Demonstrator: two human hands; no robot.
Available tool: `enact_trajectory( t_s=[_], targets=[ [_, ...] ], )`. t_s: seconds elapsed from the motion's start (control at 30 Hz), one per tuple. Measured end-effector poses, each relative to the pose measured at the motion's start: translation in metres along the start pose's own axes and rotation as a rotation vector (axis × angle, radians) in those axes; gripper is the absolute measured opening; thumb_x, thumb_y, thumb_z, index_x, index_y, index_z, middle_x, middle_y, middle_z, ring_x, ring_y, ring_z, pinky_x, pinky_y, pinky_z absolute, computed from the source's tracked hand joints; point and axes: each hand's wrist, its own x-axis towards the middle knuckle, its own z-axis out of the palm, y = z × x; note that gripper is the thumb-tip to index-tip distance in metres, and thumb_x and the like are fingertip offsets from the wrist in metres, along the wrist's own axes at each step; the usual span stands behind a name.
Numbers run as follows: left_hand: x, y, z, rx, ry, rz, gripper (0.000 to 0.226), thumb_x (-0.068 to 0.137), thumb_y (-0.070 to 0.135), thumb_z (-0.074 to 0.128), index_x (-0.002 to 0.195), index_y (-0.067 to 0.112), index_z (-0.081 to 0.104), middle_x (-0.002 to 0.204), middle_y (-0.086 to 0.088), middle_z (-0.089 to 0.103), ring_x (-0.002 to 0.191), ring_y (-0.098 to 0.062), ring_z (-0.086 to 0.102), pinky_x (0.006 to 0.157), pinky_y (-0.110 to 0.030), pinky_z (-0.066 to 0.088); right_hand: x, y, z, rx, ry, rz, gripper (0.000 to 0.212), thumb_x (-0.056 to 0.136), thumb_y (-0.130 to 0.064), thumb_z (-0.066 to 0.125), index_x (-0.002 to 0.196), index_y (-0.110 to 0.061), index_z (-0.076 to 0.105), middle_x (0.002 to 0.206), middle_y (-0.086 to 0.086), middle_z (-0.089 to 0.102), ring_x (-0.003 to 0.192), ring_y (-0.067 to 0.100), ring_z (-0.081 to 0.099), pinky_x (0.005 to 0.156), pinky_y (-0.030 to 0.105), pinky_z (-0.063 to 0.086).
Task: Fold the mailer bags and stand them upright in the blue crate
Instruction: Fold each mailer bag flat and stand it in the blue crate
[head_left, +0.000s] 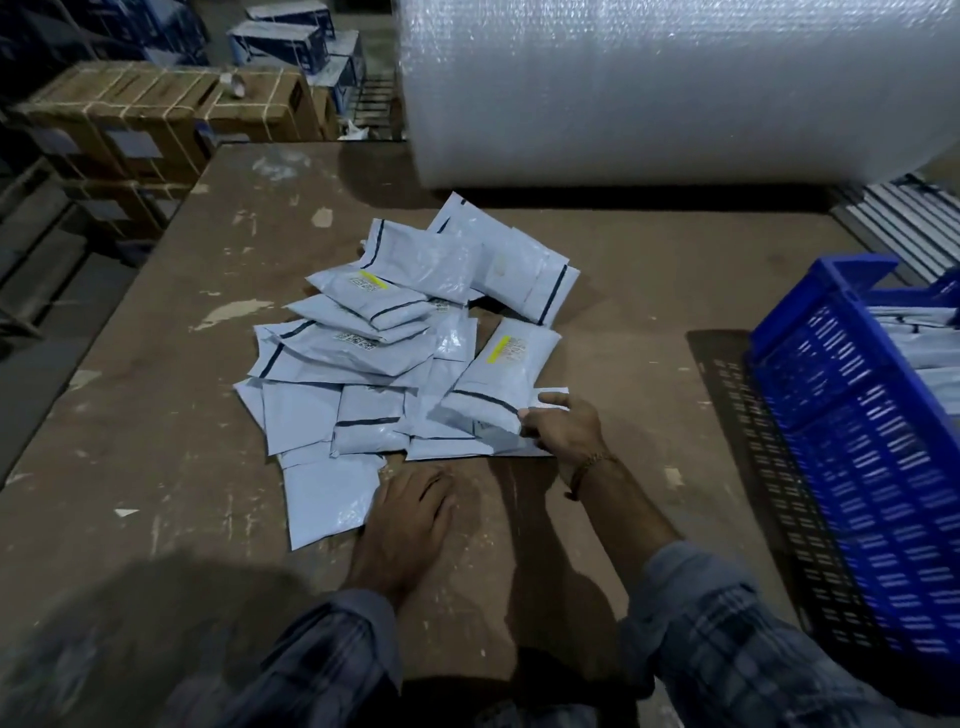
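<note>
Right hand (563, 428) pinches near-right corner of a mailer bag (501, 382) at pile edge; bag's long axis runs away toward far right. Left hand (410, 512) flat, fingers relaxed, on surface (649, 291). Blue crate (852, 415) lies right, nearer right hand.

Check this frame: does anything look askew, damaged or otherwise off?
Nothing looks damaged. The mailer bags lie in a loose, overlapping heap on the table, at mixed angles. The blue crate sits tilted at the table's right edge, with some bags already inside.
</note>
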Motion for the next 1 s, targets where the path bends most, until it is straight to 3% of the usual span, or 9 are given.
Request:
enact_trajectory(
  t_s=[0.17, 0.27, 0.43, 0.57, 0.63, 0.73, 0.83, 0.9, 1.0],
  targets=[
    [-0.001, -0.002, 0.005, -0.021, -0.036, -0.052, 0.039, 0.105, 0.033, 0.048, 0.125, 0.012, 0.073, 0.129, -0.008, 0.068, 0.117, -0.03, 0.063, 0.104, -0.048, 0.049, -0.029, 0.032, -0.059, -0.005, 0.263, -0.07, 0.043, 0.057, -0.021, 0.084, 0.096, -0.02, 0.067, 0.085, 0.002, 0.076, 0.076, 0.024, 0.074, 0.075, 0.042, 0.064],
    [0.0, 0.001, 0.002, -0.022, -0.048, -0.086, 0.038, 0.106, 0.033, 0.047, 0.126, 0.012, 0.072, 0.128, -0.006, 0.067, 0.117, -0.029, 0.062, 0.102, -0.047, 0.049, -0.065, 0.047, -0.081, -0.08, 0.393, -0.133, 0.025, 0.07, -0.009, 0.076, 0.089, -0.021, 0.063, 0.08, -0.001, 0.07, 0.074, 0.02, 0.068, 0.079, 0.042, 0.061],
    [-0.002, 0.01, -0.001, -0.019, -0.009, -0.128, 0.035, 0.106, 0.032, 0.047, 0.122, 0.014, 0.072, 0.122, -0.006, 0.068, 0.11, -0.03, 0.062, 0.097, -0.047, 0.05, -0.112, 0.084, -0.079, -0.139, 0.31, -0.117, 0.028, 0.075, -0.009, 0.081, 0.088, -0.02, 0.059, 0.07, -0.001, 0.068, 0.07, 0.019, 0.069, 0.079, 0.045, 0.061],
    [-0.006, 0.017, -0.001, 0.012, -0.011, -0.155, 0.037, 0.106, 0.033, 0.044, 0.123, 0.013, 0.071, 0.124, -0.008, 0.068, 0.109, -0.033, 0.064, 0.095, -0.049, 0.052, -0.133, 0.089, -0.085, -0.309, 0.159, -0.094, 0.031, 0.077, -0.032, 0.089, 0.09, -0.023, 0.062, 0.079, -0.007, 0.071, 0.077, 0.013, 0.07, 0.073, 0.035, 0.059],
    [-0.008, 0.023, -0.003, 0.015, -0.041, -0.193, 0.039, 0.107, 0.035, 0.043, 0.127, 0.014, 0.07, 0.128, -0.006, 0.068, 0.114, -0.031, 0.063, 0.097, -0.049, 0.052, -0.136, 0.083, -0.097, -0.447, 0.273, -0.168, 0.027, 0.084, -0.04, 0.081, 0.089, -0.023, 0.061, 0.081, -0.008, 0.072, 0.081, 0.018, 0.07, 0.067, 0.031, 0.051],
    [-0.008, 0.037, -0.008, 0.005, -0.088, -0.279, 0.043, 0.109, 0.042, 0.038, 0.13, 0.019, 0.068, 0.132, -0.002, 0.066, 0.119, -0.028, 0.061, 0.104, -0.049, 0.046, -0.118, 0.084, -0.122, -0.72, 0.486, -0.424, 0.03, 0.091, -0.043, 0.068, 0.114, -0.025, 0.062, 0.109, 0.006, 0.071, 0.107, 0.032, 0.064, 0.085, 0.041, 0.051],
    [0.001, 0.062, -0.017, -0.026, -0.104, -0.41, 0.044, 0.11, 0.05, 0.034, 0.13, 0.025, 0.064, 0.129, 0.0, 0.065, 0.118, -0.027, 0.059, 0.106, -0.052, 0.046, -0.088, 0.097, -0.141, -1.071, 0.327, -0.475, 0.065, 0.1, -0.054, 0.052, 0.157, -0.029, 0.035, 0.164, 0.017, 0.029, 0.15, 0.042, 0.024, 0.118, 0.055, 0.029],
    [0.01, 0.084, -0.023, -0.079, -0.097, -0.392, 0.04, 0.109, 0.052, 0.034, 0.129, 0.029, 0.06, 0.129, 0.002, 0.063, 0.117, -0.024, 0.058, 0.104, -0.048, 0.047, -0.078, 0.104, -0.144, -1.187, 0.17, -0.459, 0.071, 0.103, -0.06, 0.039, 0.165, -0.034, 0.012, 0.173, 0.012, 0.002, 0.158, 0.04, 0.001, 0.125, 0.056, 0.014],
    [0.024, 0.108, -0.019, -0.123, -0.097, -0.224, 0.038, 0.111, 0.048, 0.038, 0.14, 0.031, 0.054, 0.15, 0.003, 0.052, 0.135, -0.021, 0.05, 0.11, -0.043, 0.046, -0.084, 0.11, -0.14, -1.183, 0.162, -0.468, 0.071, 0.104, -0.061, 0.036, 0.165, -0.035, 0.012, 0.174, 0.009, 0.001, 0.158, 0.038, 0.001, 0.126, 0.055, 0.011]
  ],
)
